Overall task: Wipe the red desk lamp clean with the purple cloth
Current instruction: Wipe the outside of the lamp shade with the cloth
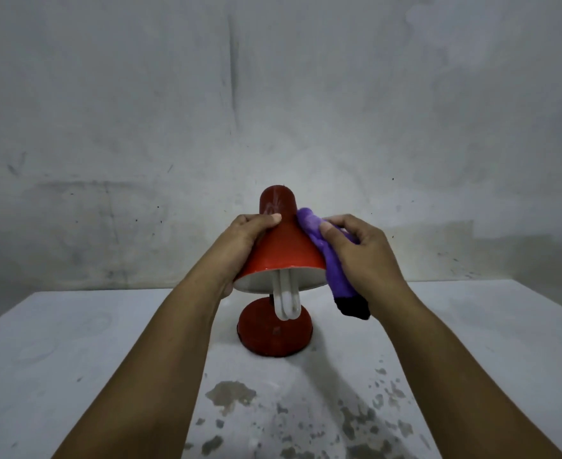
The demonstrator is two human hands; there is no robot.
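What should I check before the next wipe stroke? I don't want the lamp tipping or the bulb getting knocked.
1. Left hand grips the red lamp shade: ok.
2. Right hand holds the purple cloth against the shade's right side: ok.
3. Round base sits on the white table: ok.
4. White bulb clear of cloth and hands: ok.
5. Lamp unplugged: cannot tell, no cord visible.
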